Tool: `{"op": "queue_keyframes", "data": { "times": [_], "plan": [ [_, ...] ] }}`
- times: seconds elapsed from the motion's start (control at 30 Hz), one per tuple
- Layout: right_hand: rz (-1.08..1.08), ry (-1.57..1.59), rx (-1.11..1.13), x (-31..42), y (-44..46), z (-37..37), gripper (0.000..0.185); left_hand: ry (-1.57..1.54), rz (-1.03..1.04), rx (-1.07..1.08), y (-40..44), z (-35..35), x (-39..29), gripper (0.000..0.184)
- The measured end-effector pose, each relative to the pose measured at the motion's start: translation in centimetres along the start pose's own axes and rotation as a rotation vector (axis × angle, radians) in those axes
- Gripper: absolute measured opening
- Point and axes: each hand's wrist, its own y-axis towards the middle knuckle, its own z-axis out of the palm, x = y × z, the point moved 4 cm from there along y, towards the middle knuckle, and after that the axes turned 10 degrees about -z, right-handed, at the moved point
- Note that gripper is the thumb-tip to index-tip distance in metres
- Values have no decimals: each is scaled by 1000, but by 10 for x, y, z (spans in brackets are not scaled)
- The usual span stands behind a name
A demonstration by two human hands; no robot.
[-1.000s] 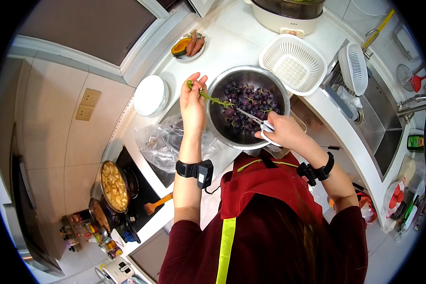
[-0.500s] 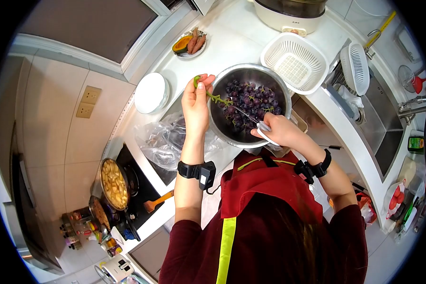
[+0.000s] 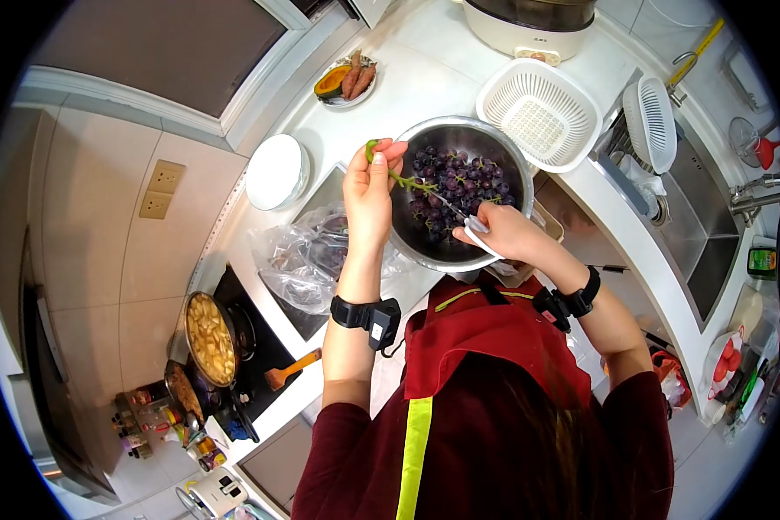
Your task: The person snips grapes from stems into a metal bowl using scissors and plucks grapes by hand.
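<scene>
A steel bowl [image 3: 522, 173] holds many loose dark purple grapes [image 3: 472, 178]. Over the bowl's left rim, my left hand [image 3: 373, 192] pinches a green grape stem [image 3: 407, 182] whose lower end reaches in above the fruit. My right hand [image 3: 504, 232] grips a pair of scissors [image 3: 481, 236] by the white and grey handles at the bowl's lower right. The metal blades point up and left toward the stem's branching end. Whether the blades are touching the stem I cannot tell.
A white colander basket [image 3: 542, 113] stands right of the bowl, and crumpled clear plastic bags [image 3: 299, 260] lie on the left. Behind are a plate with squash and sweet potatoes [image 3: 347, 82] and a white lidded container [image 3: 277, 171]. A pan of cut food [image 3: 212, 338] is on the stove.
My left hand has moved slightly right with the stem. The scissors have shifted a little left and down, and their blades now point more steeply up toward the stem.
</scene>
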Motion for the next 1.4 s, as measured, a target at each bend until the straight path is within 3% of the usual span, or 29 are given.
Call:
{"op": "queue_keyframes", "data": {
  "times": [0.57,0.63,0.87,0.93,1.07,1.13,1.27,1.4],
  "plan": [
    [-2,-60,21,-8,-8,-4,61,56,53,-60,6,-2,8,27],
    [-43,-66,-139,-21,-18,-14,52,68,77,-58,5,-5,4,27],
    [12,114,-358,-73,-65,-56,40,-3,-19,-21,-11,17,4,20],
    [11,117,-411,-90,-80,-65,41,7,-100,101,-19,41,12,19],
    [52,175,-483,-129,-108,-76,41,321,-171,341,-38,107,36,21],
    [118,260,-462,-137,-122,-80,39,280,-182,486,-48,138,58,19],
    [101,275,-462,-173,-145,-76,39,433,-225,708,-71,175,103,31],
    [124,156,-399,-205,-162,-68,39,520,45,792,-90,197,127,38]
  ]
}}
